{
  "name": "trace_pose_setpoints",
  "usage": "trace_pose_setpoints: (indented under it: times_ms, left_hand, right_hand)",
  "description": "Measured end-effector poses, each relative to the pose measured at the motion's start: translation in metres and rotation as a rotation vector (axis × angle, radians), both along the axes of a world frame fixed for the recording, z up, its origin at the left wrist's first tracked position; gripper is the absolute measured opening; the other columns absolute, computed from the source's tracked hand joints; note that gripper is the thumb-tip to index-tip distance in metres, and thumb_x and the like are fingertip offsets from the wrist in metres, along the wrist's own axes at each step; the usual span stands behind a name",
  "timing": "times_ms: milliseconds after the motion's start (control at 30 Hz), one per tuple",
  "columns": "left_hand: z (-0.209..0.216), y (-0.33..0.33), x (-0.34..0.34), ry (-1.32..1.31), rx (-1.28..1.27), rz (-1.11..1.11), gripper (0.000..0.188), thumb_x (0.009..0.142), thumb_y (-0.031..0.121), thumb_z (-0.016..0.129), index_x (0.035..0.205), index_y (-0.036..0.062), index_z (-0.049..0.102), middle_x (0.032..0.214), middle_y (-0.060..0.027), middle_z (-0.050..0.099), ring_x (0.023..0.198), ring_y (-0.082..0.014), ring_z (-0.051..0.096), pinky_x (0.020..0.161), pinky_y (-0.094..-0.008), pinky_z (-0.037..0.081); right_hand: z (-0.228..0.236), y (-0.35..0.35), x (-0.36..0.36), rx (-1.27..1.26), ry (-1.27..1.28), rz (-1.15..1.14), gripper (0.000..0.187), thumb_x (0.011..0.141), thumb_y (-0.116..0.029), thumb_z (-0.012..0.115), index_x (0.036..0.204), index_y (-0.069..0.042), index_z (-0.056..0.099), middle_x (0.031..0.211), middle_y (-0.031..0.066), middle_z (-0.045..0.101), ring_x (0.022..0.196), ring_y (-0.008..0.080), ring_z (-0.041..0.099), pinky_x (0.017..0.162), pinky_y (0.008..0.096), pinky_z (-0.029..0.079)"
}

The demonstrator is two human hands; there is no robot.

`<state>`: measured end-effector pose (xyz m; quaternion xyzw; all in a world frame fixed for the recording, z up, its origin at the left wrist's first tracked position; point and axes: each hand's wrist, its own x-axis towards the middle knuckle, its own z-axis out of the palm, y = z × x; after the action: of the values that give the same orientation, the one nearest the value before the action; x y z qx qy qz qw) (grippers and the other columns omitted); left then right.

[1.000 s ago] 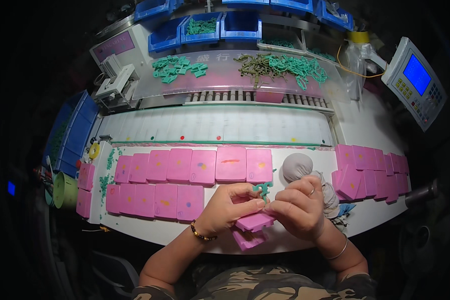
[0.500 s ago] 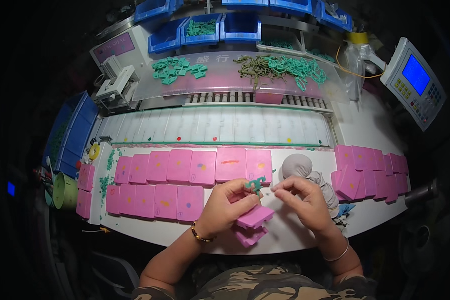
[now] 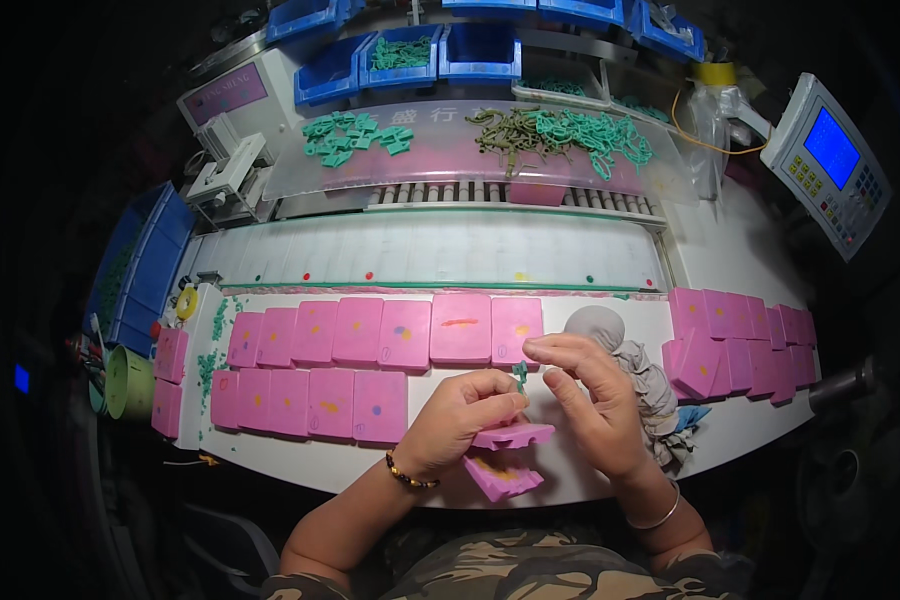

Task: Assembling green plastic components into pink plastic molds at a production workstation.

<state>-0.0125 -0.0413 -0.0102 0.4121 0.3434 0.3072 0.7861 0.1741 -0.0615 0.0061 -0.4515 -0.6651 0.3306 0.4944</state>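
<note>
My left hand [image 3: 465, 415] pinches a small green molded piece [image 3: 520, 374] that sticks up past its fingertips. Just below these fingers is the upper half of a pink block mold [image 3: 513, 436], tilted; how the hand supports it is hidden. Beneath it, a second pink half [image 3: 505, 480] is spread apart, its hollowed inside showing a yellowish patch. To the right of the green piece, my right hand [image 3: 600, 405] is raised with fingers apart and nothing visible in it.
Pink blocks stand in two rows at left [image 3: 360, 330] and stacked at right [image 3: 740, 345]. Crumpled grey cloth [image 3: 645, 385] lies beside my right hand. Beyond runs a white conveyor belt [image 3: 420, 245]; behind it a clear shelf [image 3: 440, 165] bears green and olive pieces. A control panel [image 3: 830, 165] stands at right.
My right hand has moved up, its fingers lifting and straightening. My left hand has turned the green piece and lowered it slightly; the pink halves have tilted. Coloured dots on the belt have shifted left.
</note>
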Motion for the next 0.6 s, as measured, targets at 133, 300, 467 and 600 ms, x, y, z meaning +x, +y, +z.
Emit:
trace_pose_setpoints:
  times_ms: [133,300,467,600]
  left_hand:
    - [-0.004,0.0,0.001,0.068,0.057,-0.001,0.013,0.092,0.015,0.061,0.09,0.0021,0.061,0.083,-0.0016,0.062,0.074,-0.0067,0.057,0.069,-0.022,0.046]
    - [-0.005,-0.003,0.003,0.13,0.181,0.108,0.009,0.089,0.009,0.065,0.087,0.0014,0.06,0.079,0.0032,0.059,0.071,-0.001,0.053,0.06,-0.0191,0.044]
    - [-0.002,-0.007,0.004,0.344,0.543,0.195,0.011,0.084,0.008,0.067,0.085,0.0002,0.06,0.074,-0.001,0.059,0.065,-0.0053,0.055,0.059,-0.0218,0.046]
    - [0.011,-0.01,0.009,0.584,0.918,0.273,0.013,0.079,0.007,0.069,0.086,-0.0006,0.06,0.072,-0.0067,0.058,0.063,-0.0108,0.057,0.06,-0.0246,0.048]
  right_hand:
    - [-0.004,-0.001,-0.001,-0.062,0.067,0.019,0.024,0.089,-0.003,0.059,0.112,-0.002,0.068,0.113,0.0131,0.064,0.103,0.0216,0.061,0.083,0.03,0.047]
    - [-0.002,-0.002,-0.002,-0.081,0.077,0.0,0.025,0.087,-0.005,0.063,0.111,-0.004,0.068,0.111,0.0119,0.064,0.099,0.0193,0.061,0.076,0.0279,0.047]
    - [0.001,-0.003,-0.004,-0.153,0.015,-0.063,0.021,0.084,-0.009,0.069,0.104,-0.004,0.067,0.098,0.007,0.066,0.089,0.0145,0.062,0.07,0.025,0.045]
    - [-0.008,-0.002,0.0,-0.243,0.039,-0.023,0.018,0.085,-0.009,0.069,0.102,-0.003,0.066,0.09,0.0038,0.066,0.081,0.0107,0.061,0.068,0.0227,0.044]
